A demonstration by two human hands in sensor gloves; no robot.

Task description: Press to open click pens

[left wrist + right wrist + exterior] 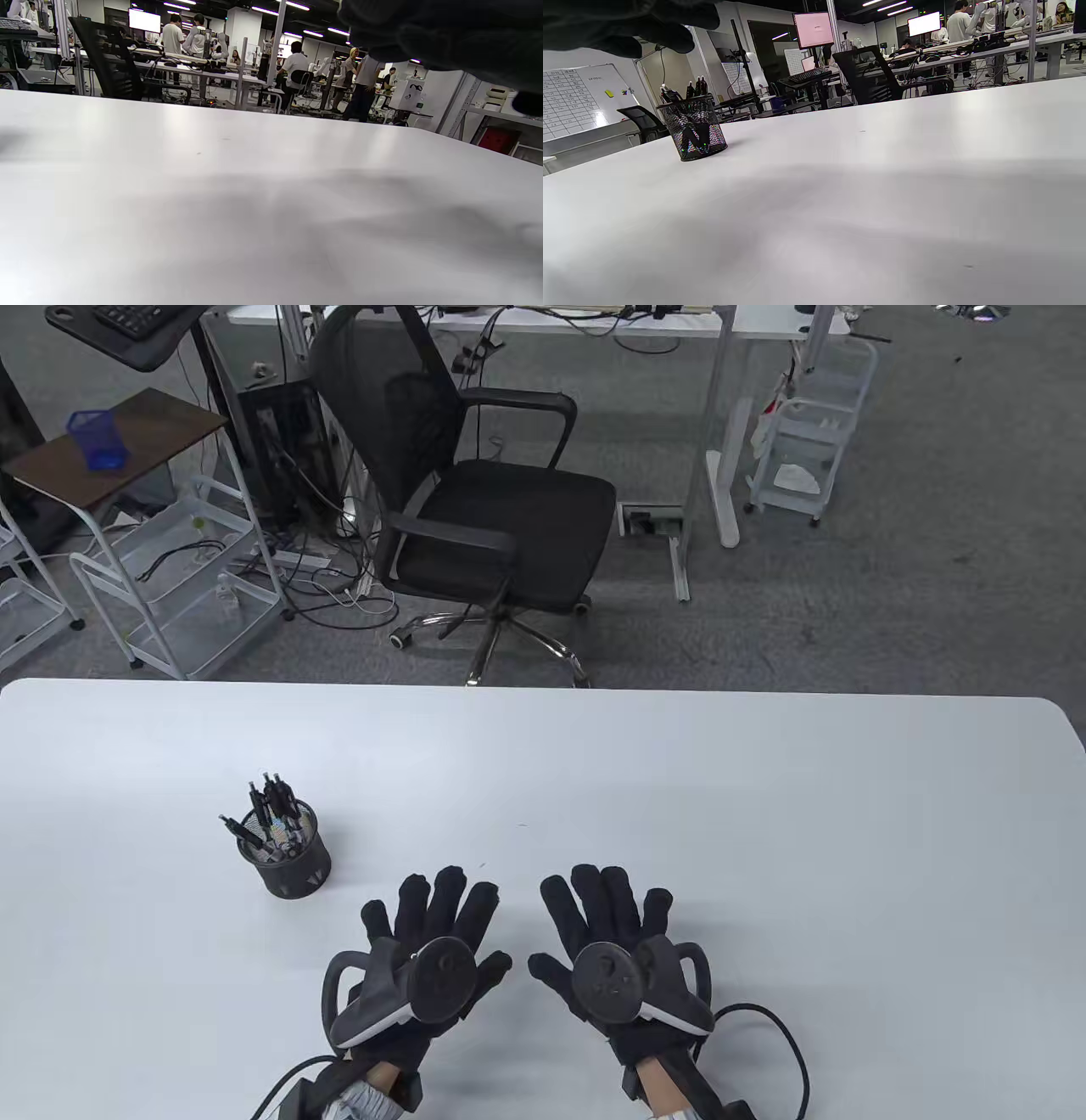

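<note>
A white table (679,780) with rounded corners carries a black mesh pen cup (288,861) full of click pens (270,806), standing upright at its left.

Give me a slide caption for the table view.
Both gloved hands lie flat beside a mesh cup of pens.

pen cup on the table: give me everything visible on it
The black wire-mesh pen cup is a round, open-topped cylinder with a solid rim and base band, standing upright on the white table left of centre. A pale angular mark shows low on its mesh wall. Several dark click pens stand in it, leaning, their tops above the rim. Nothing else touches it; the left hand lies flat on the table nearer the person, apart from the cup.
</note>
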